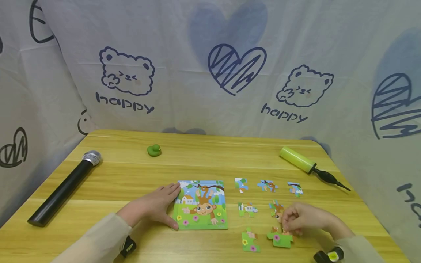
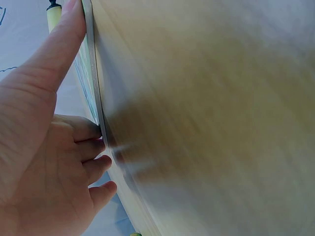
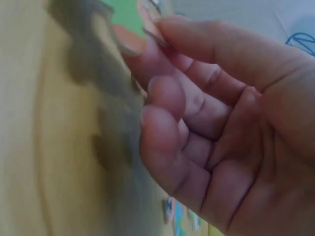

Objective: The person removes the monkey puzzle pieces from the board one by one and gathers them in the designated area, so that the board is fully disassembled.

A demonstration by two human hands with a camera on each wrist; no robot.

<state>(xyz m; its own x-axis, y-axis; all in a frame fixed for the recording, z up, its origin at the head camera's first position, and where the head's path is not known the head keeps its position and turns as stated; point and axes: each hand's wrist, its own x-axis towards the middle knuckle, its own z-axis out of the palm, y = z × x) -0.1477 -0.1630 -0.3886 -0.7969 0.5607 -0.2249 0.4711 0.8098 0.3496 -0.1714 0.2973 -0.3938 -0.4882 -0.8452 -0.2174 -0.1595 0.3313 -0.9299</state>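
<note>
My left hand rests at the left edge of a square monkey puzzle board, thumb and fingers spread out along it. In the left wrist view those fingers look straight against the board's edge. My right hand pinches a green puzzle piece with a pink flower between thumb and forefinger. Close up, an orange tab of that piece shows by the fingertips. Just above lies a monkey-face piece, partly hidden by the hand. A yellow-flower piece lies to the left.
Further loose pieces lie in rows right of the board, among them a house piece and a branch piece. A black microphone lies at left, a green toy duck at the back, a yellow hand pump at back right.
</note>
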